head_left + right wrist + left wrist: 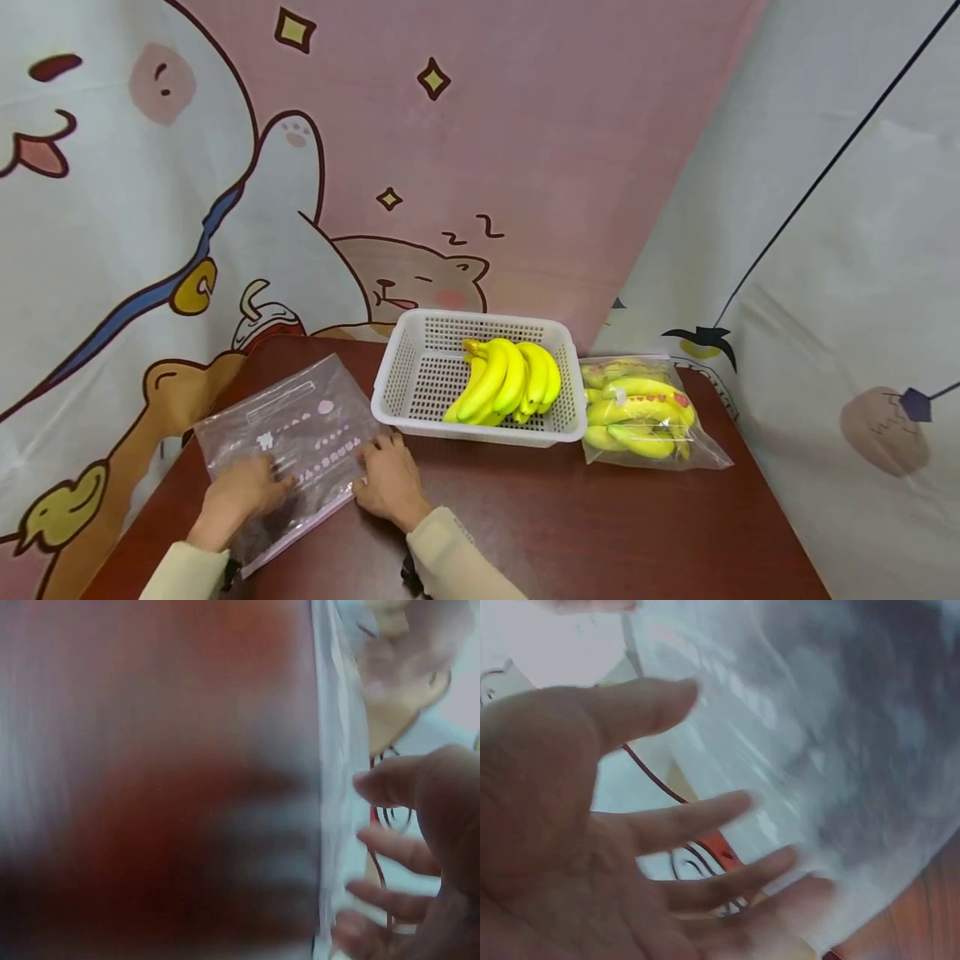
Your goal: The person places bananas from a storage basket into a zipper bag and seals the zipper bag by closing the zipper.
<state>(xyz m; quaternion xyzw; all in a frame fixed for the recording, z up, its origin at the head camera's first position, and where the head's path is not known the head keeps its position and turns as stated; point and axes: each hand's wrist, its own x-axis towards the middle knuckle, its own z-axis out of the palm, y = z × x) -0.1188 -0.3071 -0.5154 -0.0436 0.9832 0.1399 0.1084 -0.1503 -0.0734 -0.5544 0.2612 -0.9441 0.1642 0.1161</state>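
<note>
An empty clear zip bag (300, 425) with pale print lies flat on the dark brown table (570, 533) at the front left. My left hand (243, 493) rests on the bag's near part with its fingers spread. My right hand (386, 477) lies at the bag's right edge, fingers relaxed and touching it. In the left wrist view the left hand (705, 847) shows straight, spread fingers over the blurred bag (817, 750). The right wrist view is blurred: the right hand (405, 855) hangs loosely curled beside the bag's edge (334, 750).
A white slotted basket (420, 367) stands behind the hands and holds a bunch of yellow bananas (506, 379). To its right lies a sealed clear bag of bananas (637, 412). Printed cartoon cloth walls close in the back and both sides.
</note>
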